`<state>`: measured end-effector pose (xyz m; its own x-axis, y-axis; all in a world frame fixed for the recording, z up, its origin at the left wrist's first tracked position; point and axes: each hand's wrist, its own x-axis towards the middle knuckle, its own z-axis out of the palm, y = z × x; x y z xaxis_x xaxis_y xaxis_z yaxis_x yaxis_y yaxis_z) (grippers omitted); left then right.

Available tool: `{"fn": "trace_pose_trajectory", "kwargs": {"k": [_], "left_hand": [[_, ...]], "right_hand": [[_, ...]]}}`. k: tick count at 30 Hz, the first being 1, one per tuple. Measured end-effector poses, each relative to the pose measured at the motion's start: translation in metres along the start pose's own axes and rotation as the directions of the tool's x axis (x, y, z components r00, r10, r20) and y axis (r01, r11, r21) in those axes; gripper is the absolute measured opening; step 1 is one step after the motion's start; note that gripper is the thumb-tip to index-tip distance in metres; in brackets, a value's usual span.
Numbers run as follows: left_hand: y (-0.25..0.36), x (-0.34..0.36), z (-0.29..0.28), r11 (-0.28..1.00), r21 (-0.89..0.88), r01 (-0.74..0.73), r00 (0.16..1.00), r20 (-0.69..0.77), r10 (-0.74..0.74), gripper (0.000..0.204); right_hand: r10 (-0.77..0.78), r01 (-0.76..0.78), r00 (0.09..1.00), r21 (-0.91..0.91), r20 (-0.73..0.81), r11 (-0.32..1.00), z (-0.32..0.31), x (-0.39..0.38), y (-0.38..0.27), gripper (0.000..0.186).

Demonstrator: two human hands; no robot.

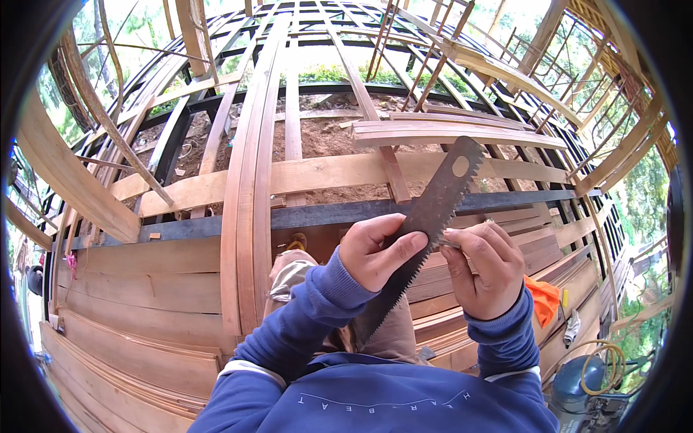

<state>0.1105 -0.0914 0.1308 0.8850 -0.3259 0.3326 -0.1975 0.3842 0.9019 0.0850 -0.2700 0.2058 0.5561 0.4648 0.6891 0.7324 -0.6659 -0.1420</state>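
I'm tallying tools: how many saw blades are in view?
1: a dark, toothed saw blade, held in the left grip, with the right grip beside its toothed edge. Others may be hidden among the boards.

Left hand (372, 256) grips, thumb extended, forearm (310, 325) slanting up and inward; right hand (491, 274) faces it, fingers curled, thumb and forefinger in a pinch!

The saw (434, 206) lies left of the right grip (489, 268).
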Motion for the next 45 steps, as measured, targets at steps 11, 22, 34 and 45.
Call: {"fn": "trace_pose_trajectory", "kwargs": {"k": [11,22,34,45], "left_hand": [[-0.017,0.011,-0.003,0.982,-0.027,-0.186,0.965,0.186,0.188,0.029],[-0.006,0.008,-0.01,0.986,0.086,-0.144,0.97,0.211,0.124,0.027],[-0.014,0.011,-0.015,0.999,-0.042,-0.027,0.969,0.244,0.037,0.03],[-0.014,0.012,-0.013,0.987,0.05,-0.15,0.971,0.198,0.138,0.029]], "right_hand": [[0.135,-0.136,0.99,0.034,0.029,0.99,-0.003,-0.005,-0.004,0.014],[0.246,-0.254,0.965,0.095,0.091,0.962,-0.003,-0.003,-0.013,0.011],[0.128,-0.13,0.991,0.05,0.028,0.99,-0.001,0.003,-0.005,0.013],[0.246,-0.253,0.966,0.102,0.077,0.962,0.001,0.004,-0.011,0.008]]}}
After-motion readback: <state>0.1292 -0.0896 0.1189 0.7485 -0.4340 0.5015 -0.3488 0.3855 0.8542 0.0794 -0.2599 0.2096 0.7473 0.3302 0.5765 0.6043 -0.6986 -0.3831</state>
